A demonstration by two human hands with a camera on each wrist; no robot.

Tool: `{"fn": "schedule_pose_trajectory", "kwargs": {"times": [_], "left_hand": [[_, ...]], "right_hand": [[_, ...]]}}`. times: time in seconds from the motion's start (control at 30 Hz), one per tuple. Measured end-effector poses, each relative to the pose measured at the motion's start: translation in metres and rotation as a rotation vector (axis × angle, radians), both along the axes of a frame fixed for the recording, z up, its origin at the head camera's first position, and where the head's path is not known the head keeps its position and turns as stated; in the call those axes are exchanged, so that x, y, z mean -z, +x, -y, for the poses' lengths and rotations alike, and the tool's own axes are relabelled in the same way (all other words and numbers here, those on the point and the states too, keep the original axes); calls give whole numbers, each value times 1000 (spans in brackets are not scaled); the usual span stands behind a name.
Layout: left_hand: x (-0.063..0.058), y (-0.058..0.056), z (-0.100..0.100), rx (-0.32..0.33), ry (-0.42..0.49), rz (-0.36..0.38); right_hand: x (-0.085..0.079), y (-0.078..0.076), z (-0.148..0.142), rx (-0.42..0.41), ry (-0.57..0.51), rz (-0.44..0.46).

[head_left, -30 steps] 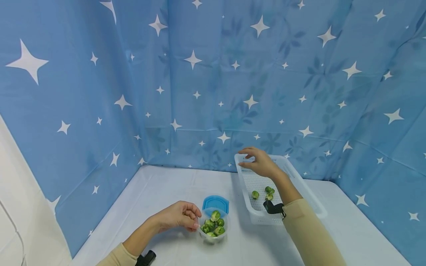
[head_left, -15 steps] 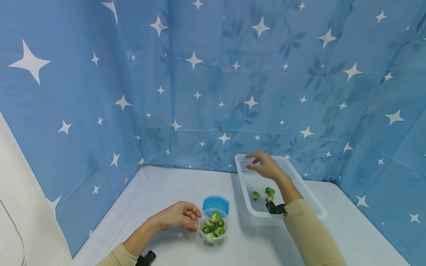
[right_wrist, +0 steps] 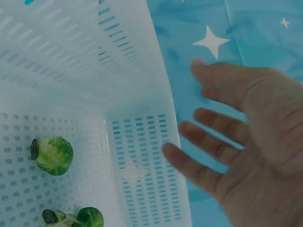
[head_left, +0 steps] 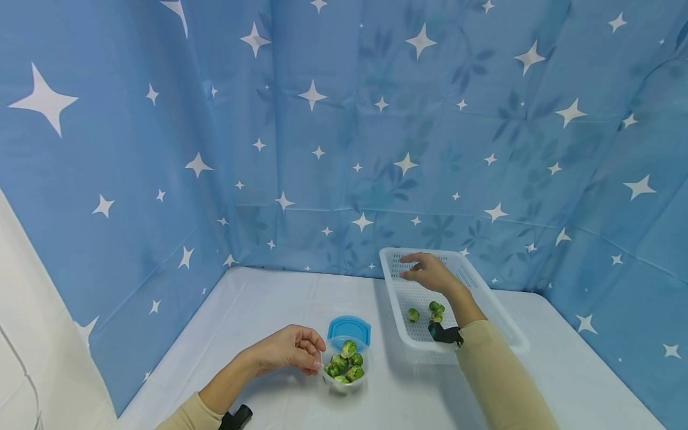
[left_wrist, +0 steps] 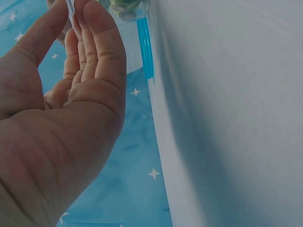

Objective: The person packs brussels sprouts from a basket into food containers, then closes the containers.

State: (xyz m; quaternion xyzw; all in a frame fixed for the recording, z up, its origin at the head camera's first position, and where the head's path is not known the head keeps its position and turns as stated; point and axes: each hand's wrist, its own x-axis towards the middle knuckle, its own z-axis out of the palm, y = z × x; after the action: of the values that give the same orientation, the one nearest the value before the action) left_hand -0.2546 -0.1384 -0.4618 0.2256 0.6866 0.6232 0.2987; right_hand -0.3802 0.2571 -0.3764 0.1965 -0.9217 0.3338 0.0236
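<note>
My left hand [head_left: 285, 351] pinches the edge of a small clear plastic container [head_left: 344, 389] between thumb and fingertips. Several Brussels sprouts [head_left: 339, 362] fill this container, whose blue lid [head_left: 349, 327] lies flipped back behind it. In the left wrist view the thumb and fingers of the hand [left_wrist: 80, 101] meet on a thin clear edge. Over the far end of a white perforated basket [head_left: 396, 310] hovers my right hand [head_left: 430, 276], fingers spread and holding nothing. Loose Brussels sprouts lie on the basket floor, one [right_wrist: 54, 155] standing apart from a small cluster [head_left: 436, 309].
A white-covered table [head_left: 301, 298] carries both containers. Blue curtain [head_left: 322, 149] with white stars rises behind and on both sides, close to the basket's far end. Dark wrist cameras sit on both wrists, the right one [head_left: 443, 334] overlapping the basket's near side in the head view.
My right hand has drifted right and slightly nearer above the basket. My left hand and the small container hold still, and the sprouts keep their places.
</note>
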Motion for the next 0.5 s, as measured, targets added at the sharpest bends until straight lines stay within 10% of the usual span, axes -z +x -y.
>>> {"fn": "schedule_pose_trajectory", "kwargs": {"times": [0.5], "left_hand": [[-2,2,0,0,-9,9]], "right_hand": [[22,-4,-8,8,39,182]]}}
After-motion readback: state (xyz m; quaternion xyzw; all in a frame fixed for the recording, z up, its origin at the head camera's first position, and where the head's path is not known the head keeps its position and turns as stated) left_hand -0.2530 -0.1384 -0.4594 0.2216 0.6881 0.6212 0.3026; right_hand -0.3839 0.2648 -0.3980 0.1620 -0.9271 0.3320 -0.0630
